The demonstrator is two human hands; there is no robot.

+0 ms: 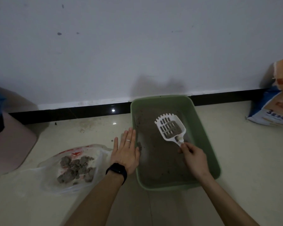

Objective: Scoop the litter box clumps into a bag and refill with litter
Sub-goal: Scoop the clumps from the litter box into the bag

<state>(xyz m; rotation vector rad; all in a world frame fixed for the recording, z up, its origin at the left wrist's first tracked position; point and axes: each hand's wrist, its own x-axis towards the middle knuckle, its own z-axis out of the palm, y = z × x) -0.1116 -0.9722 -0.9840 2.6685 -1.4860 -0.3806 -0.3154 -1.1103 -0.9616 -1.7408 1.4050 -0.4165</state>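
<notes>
A green litter box [170,187] sits on the pale tiled floor [245,160], right of centre, with its far end against the black baseboard [72,113] under a white wall [137,46]. A layer of grey litter [160,162] covers its bottom. The right hand [194,159] reaches in over the near right part of the box, its grip pinching the end of the handle of a white slotted scoop [170,128]. The scoop is raised over the far half of the box with its toothed edge pointing far, and a little grey litter lies in its near end. The left hand [126,152] is at the box's left rim, its grip spread flat with straight fingers close together, palm down and holding nothing. Its little-finger edge lies along the rim, though whether it presses there cannot be told. A ring [128,140] is on one finger and a dark watch [117,170] on the wrist. Just left of that hand, near on the floor, lies an open clear plastic bag [47,181] with red print, holding a heap of grey clumps [77,168]. At the far right edge a blue and orange litter sack [274,111] leans against the wall, well apart from the box. At the left edge stands a pink rounded object [11,144] with something blue on it.
</notes>
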